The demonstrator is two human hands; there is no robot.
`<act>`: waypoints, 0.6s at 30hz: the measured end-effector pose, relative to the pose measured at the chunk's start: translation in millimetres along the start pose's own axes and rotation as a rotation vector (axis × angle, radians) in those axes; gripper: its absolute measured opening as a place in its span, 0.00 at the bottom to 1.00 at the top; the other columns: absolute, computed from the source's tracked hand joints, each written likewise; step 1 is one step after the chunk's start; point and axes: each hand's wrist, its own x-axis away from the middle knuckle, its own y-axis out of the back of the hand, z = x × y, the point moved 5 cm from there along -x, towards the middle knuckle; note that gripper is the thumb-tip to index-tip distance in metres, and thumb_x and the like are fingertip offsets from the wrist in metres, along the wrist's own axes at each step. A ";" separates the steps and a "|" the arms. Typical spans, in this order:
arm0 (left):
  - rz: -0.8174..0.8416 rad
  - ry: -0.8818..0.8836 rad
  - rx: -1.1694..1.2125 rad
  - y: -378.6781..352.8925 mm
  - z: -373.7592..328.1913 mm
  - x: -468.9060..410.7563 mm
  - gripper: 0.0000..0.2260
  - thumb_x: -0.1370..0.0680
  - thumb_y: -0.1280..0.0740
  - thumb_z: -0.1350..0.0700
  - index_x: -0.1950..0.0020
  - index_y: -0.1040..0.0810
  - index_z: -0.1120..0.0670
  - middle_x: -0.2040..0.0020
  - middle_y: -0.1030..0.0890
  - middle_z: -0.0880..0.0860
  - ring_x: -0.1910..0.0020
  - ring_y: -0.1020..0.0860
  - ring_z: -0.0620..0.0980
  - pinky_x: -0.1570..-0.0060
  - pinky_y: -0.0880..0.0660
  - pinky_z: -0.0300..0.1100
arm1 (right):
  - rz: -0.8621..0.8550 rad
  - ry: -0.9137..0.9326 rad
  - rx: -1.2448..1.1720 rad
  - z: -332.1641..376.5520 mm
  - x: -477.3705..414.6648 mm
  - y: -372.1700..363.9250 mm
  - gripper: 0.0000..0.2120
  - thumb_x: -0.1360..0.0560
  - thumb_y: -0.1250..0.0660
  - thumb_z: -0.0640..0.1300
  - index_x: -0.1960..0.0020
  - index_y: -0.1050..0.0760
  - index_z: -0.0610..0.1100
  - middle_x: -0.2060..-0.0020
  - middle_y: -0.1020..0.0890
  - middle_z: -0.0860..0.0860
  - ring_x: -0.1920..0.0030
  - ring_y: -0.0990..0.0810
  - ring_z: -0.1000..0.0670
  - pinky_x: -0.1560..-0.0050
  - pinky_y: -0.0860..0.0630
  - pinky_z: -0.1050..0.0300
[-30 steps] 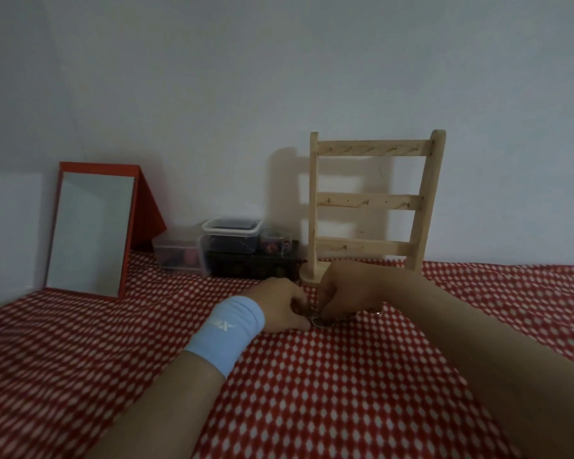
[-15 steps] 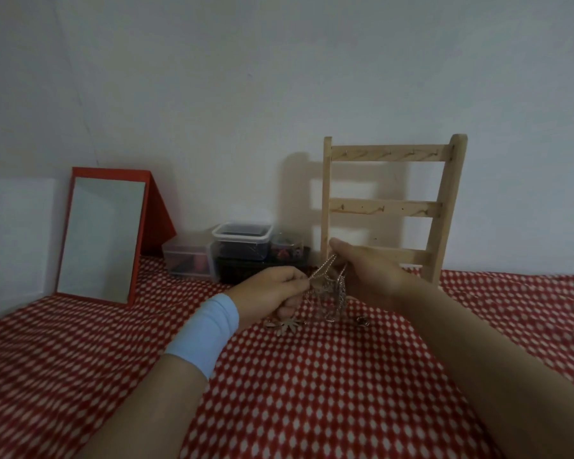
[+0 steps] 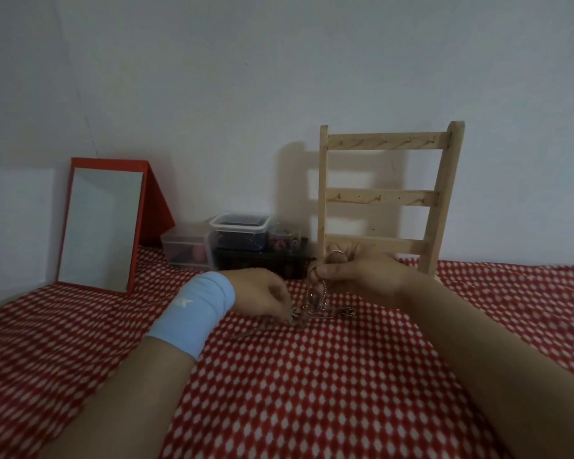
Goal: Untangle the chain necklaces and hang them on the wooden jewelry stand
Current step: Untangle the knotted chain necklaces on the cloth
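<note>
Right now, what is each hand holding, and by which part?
The right hand pinches the tangled chain necklaces by an upper strand; the left hand seems to pinch their flower pendant.

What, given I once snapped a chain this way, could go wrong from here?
The right hand holds a chain up while the left hand seems to pinch the flower pendant; pulling apart could tighten the tangle or strain a link. The raised chain hangs near the wooden stand, so it might snag on it.
</note>
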 end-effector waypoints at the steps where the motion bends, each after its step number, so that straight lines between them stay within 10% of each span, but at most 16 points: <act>1: -0.063 -0.060 0.059 1.4 -5.3 -1.1 0.12 0.24 0.29 0.50 0.43 0.19 0.51 0.48 0.18 0.46 0.49 0.20 0.44 0.43 0.25 0.40 | 0.008 -0.006 0.002 -2.5 -2.2 -0.9 0.15 0.21 0.35 0.31 0.63 0.34 0.43 0.58 0.15 0.45 0.55 0.18 0.45 0.42 0.23 0.42; 5: -0.155 -0.168 0.355 1.5 -9.4 -5.7 0.02 0.24 0.28 0.52 0.52 0.19 0.48 0.60 0.16 0.44 0.56 0.18 0.40 0.53 0.25 0.31 | -0.009 0.030 -0.040 -4.9 -5.5 -4.5 0.10 0.22 0.36 0.27 0.47 0.28 0.39 0.53 0.15 0.42 0.53 0.17 0.43 0.47 0.20 0.46; 9: -0.212 -0.113 0.481 -2.8 7.6 -13.4 0.08 0.21 0.32 0.53 0.50 0.17 0.57 0.56 0.15 0.53 0.54 0.18 0.50 0.46 0.22 0.45 | -0.118 -0.081 0.064 -11.1 -4.5 0.3 0.15 0.23 0.30 0.33 0.37 0.27 0.36 0.43 0.17 0.39 0.43 0.16 0.39 0.43 0.17 0.45; 13: -0.248 -0.128 0.755 -5.4 13.3 -17.7 0.10 0.19 0.35 0.55 0.46 0.20 0.61 0.52 0.16 0.59 0.51 0.18 0.55 0.42 0.21 0.52 | -0.049 -0.263 0.648 -13.7 0.7 -10.6 0.14 0.25 0.27 0.57 0.44 0.19 0.51 0.51 0.14 0.52 0.52 0.16 0.56 0.53 0.20 0.62; 18: -0.252 -0.133 0.825 -5.0 13.4 -20.9 0.08 0.19 0.35 0.55 0.52 0.20 0.57 0.58 0.18 0.55 0.57 0.19 0.52 0.47 0.21 0.50 | -0.158 -0.166 0.379 -11.5 0.3 -6.7 0.07 0.21 0.29 0.44 0.52 0.15 0.41 0.59 0.13 0.49 0.59 0.16 0.54 0.59 0.22 0.66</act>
